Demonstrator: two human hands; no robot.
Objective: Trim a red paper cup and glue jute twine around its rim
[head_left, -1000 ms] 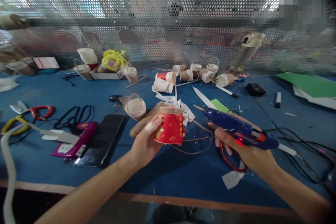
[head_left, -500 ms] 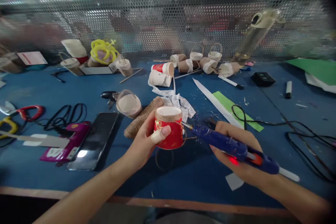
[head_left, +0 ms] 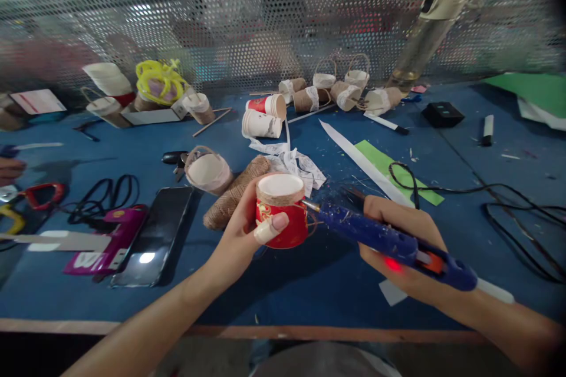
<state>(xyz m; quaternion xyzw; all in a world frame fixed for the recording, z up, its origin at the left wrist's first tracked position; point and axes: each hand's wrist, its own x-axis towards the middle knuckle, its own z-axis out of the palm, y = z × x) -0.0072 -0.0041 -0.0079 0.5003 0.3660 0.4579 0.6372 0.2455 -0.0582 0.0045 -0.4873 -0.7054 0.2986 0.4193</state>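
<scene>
My left hand (head_left: 241, 235) grips a red paper cup (head_left: 283, 227) with twine wound below its white rim; the thumb, wrapped in a pale bandage, presses on its front. In my right hand (head_left: 404, 247) is a blue glue gun (head_left: 367, 230) with a red light glowing. Its metal nozzle points left and meets the cup's right side just under the twine. A thin strand loops out at the cup's lower right. Behind the cup lies a roll of brown twine (head_left: 236, 191), beside a small basket with a handle (head_left: 209, 171).
A phone (head_left: 152, 235) and a purple glue gun (head_left: 110, 241) lie at left, near red-handled scissors (head_left: 42, 195). Another person's hand (head_left: 11, 169) shows at the left edge. Small baskets, a bottle (head_left: 424, 35) and a black cable (head_left: 460, 189) are farther back and right.
The nozzle has come up slightly on the cup, closer to the twine band. At the left edge another person's hand has appeared. The view has shifted a little.
</scene>
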